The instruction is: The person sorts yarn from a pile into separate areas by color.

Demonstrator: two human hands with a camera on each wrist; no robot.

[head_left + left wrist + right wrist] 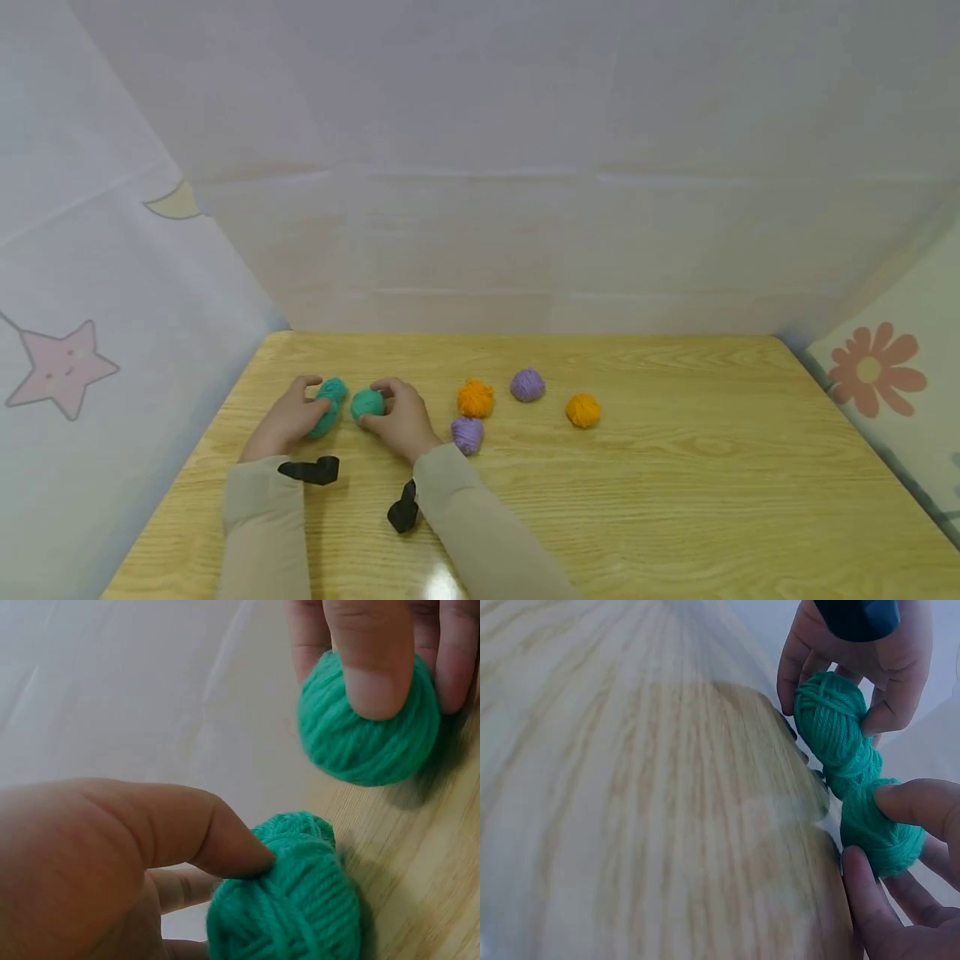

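At the left side of the table, my left hand [288, 417] grips a green yarn ball [289, 915], its thumb pressed on top and fingers on the far side. More green yarn [296, 825] lies against that ball's far end, like a second ball. My right hand [405, 419] pinches another round green yarn ball [367, 404] between thumb and fingers, just right of the left hand's yarn. In the right wrist view, this right-hand ball [885, 836] overlaps the left-hand yarn [829, 712].
An orange yarn ball [476, 398] and a purple one [467, 435] lie together right of my right hand. Farther right are another purple ball [528, 384] and another orange ball [583, 410]. A pale cloth wall [465, 250] rises behind the wooden table [675, 483].
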